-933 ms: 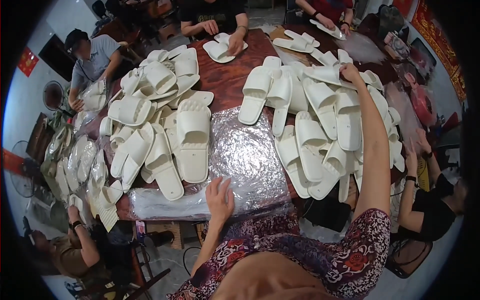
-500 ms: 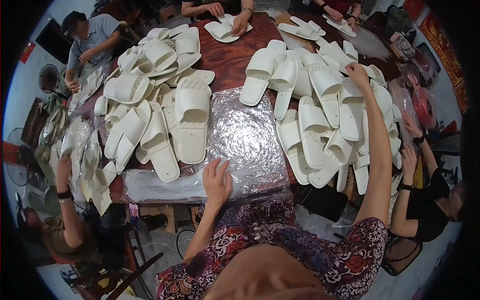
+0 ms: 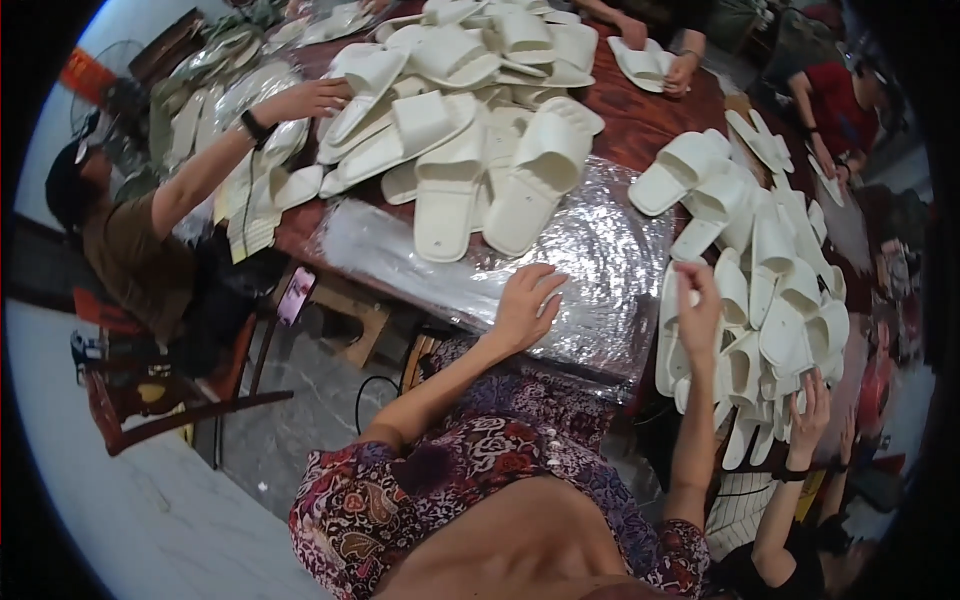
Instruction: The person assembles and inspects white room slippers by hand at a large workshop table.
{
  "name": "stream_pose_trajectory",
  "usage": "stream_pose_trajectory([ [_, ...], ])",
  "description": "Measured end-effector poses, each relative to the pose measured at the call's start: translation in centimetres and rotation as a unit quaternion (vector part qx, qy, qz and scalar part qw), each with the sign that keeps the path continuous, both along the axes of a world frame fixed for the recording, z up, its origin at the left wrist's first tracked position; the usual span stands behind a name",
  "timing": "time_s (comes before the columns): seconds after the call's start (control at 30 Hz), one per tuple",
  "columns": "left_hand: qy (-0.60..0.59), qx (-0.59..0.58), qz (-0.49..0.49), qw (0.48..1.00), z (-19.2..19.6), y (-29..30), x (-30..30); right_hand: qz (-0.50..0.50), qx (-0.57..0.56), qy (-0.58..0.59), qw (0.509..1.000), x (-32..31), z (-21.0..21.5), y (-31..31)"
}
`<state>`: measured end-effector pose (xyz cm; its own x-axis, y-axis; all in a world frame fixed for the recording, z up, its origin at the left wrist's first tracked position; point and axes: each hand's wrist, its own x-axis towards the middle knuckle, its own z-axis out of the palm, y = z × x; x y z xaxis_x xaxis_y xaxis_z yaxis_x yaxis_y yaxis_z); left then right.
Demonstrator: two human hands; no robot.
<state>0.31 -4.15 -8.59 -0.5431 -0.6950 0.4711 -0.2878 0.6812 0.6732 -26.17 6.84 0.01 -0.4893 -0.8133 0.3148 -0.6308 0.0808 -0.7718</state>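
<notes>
The right hand [image 3: 697, 305] has pulled back from the far slippers to the near pile [image 3: 770, 300], pinching 1 slipper's edge; the left hand [image 3: 527, 305] stays flat, released, on the clear plastic bags [image 3: 600, 250] covering the desk [image 3: 650, 120].

Short-sleeved garment in dark red floral paisley print, bare forearms, no wristwear

Stack of clear plastic bags [image 3: 590, 270], shiny and crinkled, flat on the desk [image 3: 640, 115] near its front edge. More clear bags [image 3: 215, 105], some filled, heaped at the far left. Phone screen [image 3: 295, 295], lit pinkish, below the desk's left corner.
</notes>
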Motion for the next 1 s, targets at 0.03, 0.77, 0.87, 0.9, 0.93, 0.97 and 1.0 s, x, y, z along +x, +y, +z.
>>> stream_pose_trajectory([
  [0.03, 0.016, 0.026, -0.009, 0.999, -0.2, -0.2, 0.0, 0.029, 0.008, 0.004, 1.000, 2.5, -1.0, -0.5],
  [0.77, 0.114, 0.015, 0.189, 0.975, 2.8, -7.3, 9.4, 0.155, 0.066, 0.205, 0.964, 14.4, -8.8, -2.6],
  [0.87, 0.103, -0.010, 0.212, 0.972, 3.3, -9.3, 10.7, 0.151, 0.063, 0.199, 0.966, 14.4, -9.0, -2.5],
  [0.9, 0.114, -0.001, 0.225, 0.968, 3.6, -10.0, 11.0, 0.150, 0.064, 0.199, 0.966, 14.4, -9.1, -2.5],
  [0.93, 0.124, 0.008, 0.237, 0.964, 3.8, -10.6, 11.1, 0.149, 0.064, 0.200, 0.966, 14.4, -9.1, -2.5],
  [0.97, 0.140, -0.001, 0.241, 0.960, 4.1, -11.2, 11.2, 0.147, 0.059, 0.202, 0.967, 14.5, -9.0, -2.4],
  [1.0, 0.142, -0.007, 0.240, 0.960, 4.4, -11.6, 11.3, 0.150, 0.060, 0.197, 0.967, 14.5, -9.1, -2.3],
])
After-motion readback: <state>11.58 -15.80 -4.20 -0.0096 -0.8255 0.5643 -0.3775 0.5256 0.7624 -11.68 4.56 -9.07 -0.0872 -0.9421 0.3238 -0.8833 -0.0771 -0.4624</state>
